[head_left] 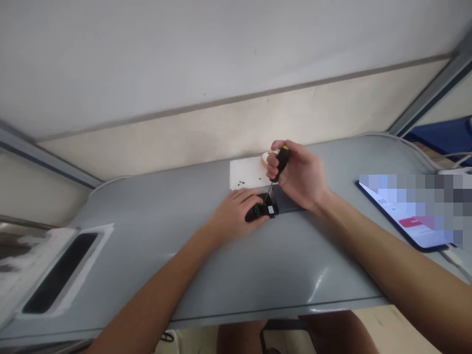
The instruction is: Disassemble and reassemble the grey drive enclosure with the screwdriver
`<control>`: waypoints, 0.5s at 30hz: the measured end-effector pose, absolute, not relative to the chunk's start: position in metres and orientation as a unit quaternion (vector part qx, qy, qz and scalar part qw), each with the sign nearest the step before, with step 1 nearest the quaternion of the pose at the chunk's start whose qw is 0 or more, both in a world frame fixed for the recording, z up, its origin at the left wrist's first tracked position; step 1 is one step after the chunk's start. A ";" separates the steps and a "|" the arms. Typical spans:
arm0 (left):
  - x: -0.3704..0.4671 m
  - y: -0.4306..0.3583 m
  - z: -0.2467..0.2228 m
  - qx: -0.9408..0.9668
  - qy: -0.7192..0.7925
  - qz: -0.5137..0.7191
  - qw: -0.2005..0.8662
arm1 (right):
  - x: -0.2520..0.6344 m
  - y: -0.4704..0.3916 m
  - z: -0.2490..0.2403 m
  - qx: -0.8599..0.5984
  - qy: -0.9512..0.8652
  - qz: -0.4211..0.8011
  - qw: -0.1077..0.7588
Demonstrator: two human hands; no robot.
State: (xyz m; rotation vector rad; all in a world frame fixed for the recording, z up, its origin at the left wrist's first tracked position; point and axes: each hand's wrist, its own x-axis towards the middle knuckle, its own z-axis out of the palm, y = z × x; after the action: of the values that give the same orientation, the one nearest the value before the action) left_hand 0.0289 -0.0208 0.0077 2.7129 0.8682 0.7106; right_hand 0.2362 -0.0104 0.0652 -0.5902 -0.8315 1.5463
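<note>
Grey table [147, 211] | right hand [304, 174] grips screwdriver [283, 161] | device [253, 212] label [271, 209] illegible | screen [393, 209]: "00"

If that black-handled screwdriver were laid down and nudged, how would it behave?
The screwdriver in the right hand would probably stay stiff, since its thin shaft looks straight. It is likely heavier at the handle end, which is much thicker than the shaft. The tabletop looks smooth and shiny, so it might slide or roll there.

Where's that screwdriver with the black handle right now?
In the head view, the screwdriver is just right of centre, gripped in the right hand, its tip down at the black device held by the left hand.
</note>
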 end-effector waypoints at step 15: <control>0.028 -0.020 0.007 0.922 0.285 0.246 0.092 | 0.237 -0.006 0.062 -0.272 -0.372 0.655 0.599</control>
State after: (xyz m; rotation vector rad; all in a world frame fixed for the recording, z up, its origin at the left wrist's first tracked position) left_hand 0.0285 -0.0200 0.0073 2.7372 0.8469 0.7292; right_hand 0.2365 -0.0064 0.0623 -0.6317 -0.8617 1.5188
